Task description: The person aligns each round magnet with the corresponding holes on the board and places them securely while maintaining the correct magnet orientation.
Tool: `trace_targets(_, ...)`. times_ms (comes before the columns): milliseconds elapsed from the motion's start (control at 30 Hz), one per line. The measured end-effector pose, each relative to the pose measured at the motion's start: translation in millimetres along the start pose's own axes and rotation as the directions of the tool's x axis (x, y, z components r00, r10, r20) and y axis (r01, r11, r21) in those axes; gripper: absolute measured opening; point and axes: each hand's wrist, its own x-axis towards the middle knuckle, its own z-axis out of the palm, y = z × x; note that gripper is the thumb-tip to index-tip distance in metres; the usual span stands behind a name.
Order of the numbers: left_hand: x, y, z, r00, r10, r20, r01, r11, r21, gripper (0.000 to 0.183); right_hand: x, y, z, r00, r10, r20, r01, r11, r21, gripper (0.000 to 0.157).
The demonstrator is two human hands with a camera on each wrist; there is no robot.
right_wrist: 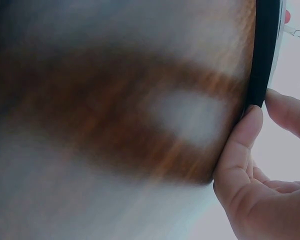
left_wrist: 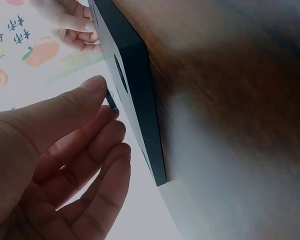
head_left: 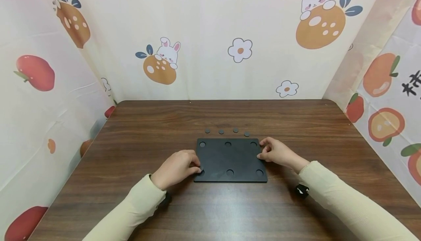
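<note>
A flat black board [head_left: 228, 159] with several round recesses along its near and far edges lies on the table. My left hand [head_left: 179, 166] pinches a small dark disc [left_wrist: 111, 100] between thumb and fingertips, over the near-left recess. In the left wrist view the disc stands tilted beside the board's face. My right hand [head_left: 277, 153] grips the board's right edge, thumb and finger pressing on it in the right wrist view. The far-left recess [head_left: 202, 144] looks lighter grey inside than the others. Just beyond the board's far edge, several loose dark discs [head_left: 221, 132] lie in an uneven row.
The brown wood-grain table [head_left: 148, 124] extends around the board on every side. A curtain [head_left: 210, 18] printed with rabbits, fruit and flowers hangs behind the table's far edge, and printed cloth stands at both sides. Dark wrist straps [head_left: 301, 191] sit under the light sleeves.
</note>
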Motion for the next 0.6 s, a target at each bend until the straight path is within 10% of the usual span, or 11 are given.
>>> trace_targets(600,0.7,1.1,5.3,0.998,0.057,0.012,-0.057,0.998,0.01,0.006,-0.6,-1.1,-0.2,1.0,0.004,0.002,-0.004,1.0,0.016,0.054)
